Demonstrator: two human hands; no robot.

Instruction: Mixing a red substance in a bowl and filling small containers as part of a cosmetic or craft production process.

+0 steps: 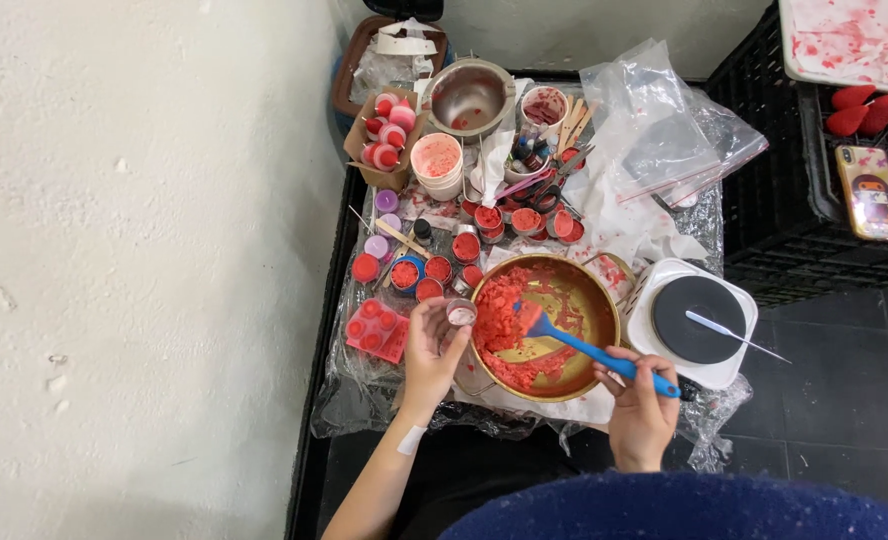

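Right hand (641,408) holds blue spatula (589,350) in red-paste-smeared gold bowl (604,310).

My single head-worn camera, looking steeply down from close above, facing the cluttered table (336,400) against the wall (144,250).

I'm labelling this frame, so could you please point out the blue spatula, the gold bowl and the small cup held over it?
blue spatula (592,350), head view, middle of its handle.
gold bowl (604,300), head view, bare inner wall.
small cup (461,314), head view, its open top.
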